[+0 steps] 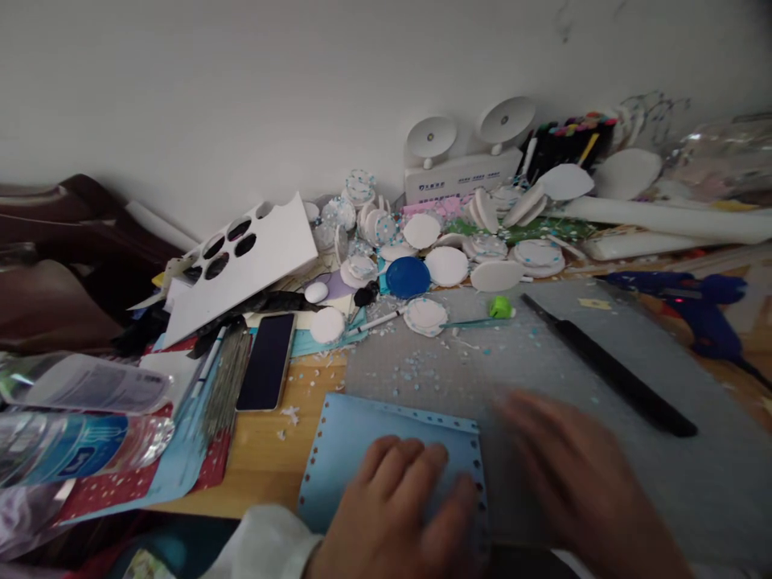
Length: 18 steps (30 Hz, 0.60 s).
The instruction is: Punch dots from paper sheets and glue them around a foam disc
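A light blue sheet of paper (362, 426) with punched holes along its edges lies at the front of the grey cutting mat (458, 354). My left hand (401, 503) rests on top of this sheet, its fingers bent and the thumb apart, not closed round anything. To the right of the sheet, over the mat, my right hand (572, 474) is blurred by motion; its fingers look stretched out and nothing shows in them. A black-handled knife (621, 370) lies on the mat beyond the right hand. Small blue and white scraps are scattered behind the sheet.
A blue glue gun (693, 301) stands at the right. White foam discs (446, 265), some dotted with blue, crowd the back beside a blue disc (408, 277). A phone (266, 362), plastic bottles (90, 446) and a holed white board (259, 257) are on the left.
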Tool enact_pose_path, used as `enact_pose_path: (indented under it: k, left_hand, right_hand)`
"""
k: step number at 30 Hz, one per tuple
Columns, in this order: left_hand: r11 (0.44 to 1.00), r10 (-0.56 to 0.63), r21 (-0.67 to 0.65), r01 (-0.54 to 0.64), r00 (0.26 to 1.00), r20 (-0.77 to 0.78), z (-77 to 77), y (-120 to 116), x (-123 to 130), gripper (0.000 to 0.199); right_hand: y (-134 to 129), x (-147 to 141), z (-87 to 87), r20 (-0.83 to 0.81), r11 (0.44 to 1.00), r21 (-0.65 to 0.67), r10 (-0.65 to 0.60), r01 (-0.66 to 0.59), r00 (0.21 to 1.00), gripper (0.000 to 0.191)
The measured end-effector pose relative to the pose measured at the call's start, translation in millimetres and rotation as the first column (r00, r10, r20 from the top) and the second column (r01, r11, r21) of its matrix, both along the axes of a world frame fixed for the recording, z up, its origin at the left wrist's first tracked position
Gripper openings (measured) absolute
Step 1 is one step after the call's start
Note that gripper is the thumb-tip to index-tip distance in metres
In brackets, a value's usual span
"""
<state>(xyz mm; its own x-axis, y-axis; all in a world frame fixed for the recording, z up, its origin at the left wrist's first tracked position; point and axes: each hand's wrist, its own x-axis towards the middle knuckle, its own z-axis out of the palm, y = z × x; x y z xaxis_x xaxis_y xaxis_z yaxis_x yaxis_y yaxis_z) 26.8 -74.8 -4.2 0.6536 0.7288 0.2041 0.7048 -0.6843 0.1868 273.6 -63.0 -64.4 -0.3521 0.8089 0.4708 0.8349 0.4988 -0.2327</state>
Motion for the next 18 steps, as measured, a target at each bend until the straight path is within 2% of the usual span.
enact_pose_path:
  k: [1, 3, 5, 6, 8, 11, 15, 18]
  left_hand:
    - [1.0, 0.003, -0.006, -0.003, 1.0, -0.03, -6.5, 2, 0, 0.046]
    - [0.997, 0.053, -0.044, -0.058, 0.994, -0.097, -21.8, 4, 0, 0.059]
    - [0.99, 0.088, -0.094, -0.102, 0.986, -0.138, -35.5, 3, -2, 0.068]
    - [0.988, 0.085, -0.117, -0.103, 0.985, -0.148, -40.3, 2, -3, 0.072]
    - [0.983, 0.076, -0.157, -0.099, 0.986, -0.151, -44.7, 1, -4, 0.076]
    - [0.969, 0.089, -0.216, -0.118, 0.986, -0.141, -42.5, 1, -4, 0.08]
    - [0.955, 0.109, -0.261, -0.139, 0.986, -0.124, -40.5, 2, -3, 0.081]
    - [0.956, 0.119, -0.261, -0.136, 0.99, -0.08, -43.7, 2, -3, 0.082]
  right_hand:
    - [7, 15, 5.9, 0.018, 0.994, 0.023, -0.105, 0.105, 0.994, 0.035]
    - [22, 43, 15.3, 0.097, 0.942, 0.104, -0.33, 0.32, 0.939, 0.04]
    - [38, 65, 18.4, 0.257, 0.866, 0.162, -0.499, 0.473, 0.827, 0.052]
    - [45, 73, 17.1, 0.342, 0.85, 0.177, -0.526, 0.496, 0.779, 0.056]
    - [56, 84, 10.6, 0.449, 0.858, 0.162, -0.504, 0.487, 0.738, 0.053]
    - [64, 93, -0.2, 0.468, 0.88, 0.142, -0.463, 0.453, 0.753, 0.049]
    - [51, 104, -0.1, 0.25, 0.936, 0.117, -0.351, 0.332, 0.902, 0.054]
    - [24, 106, 7.5, 0.118, 0.983, -0.028, -0.177, 0.182, 0.977, 0.048]
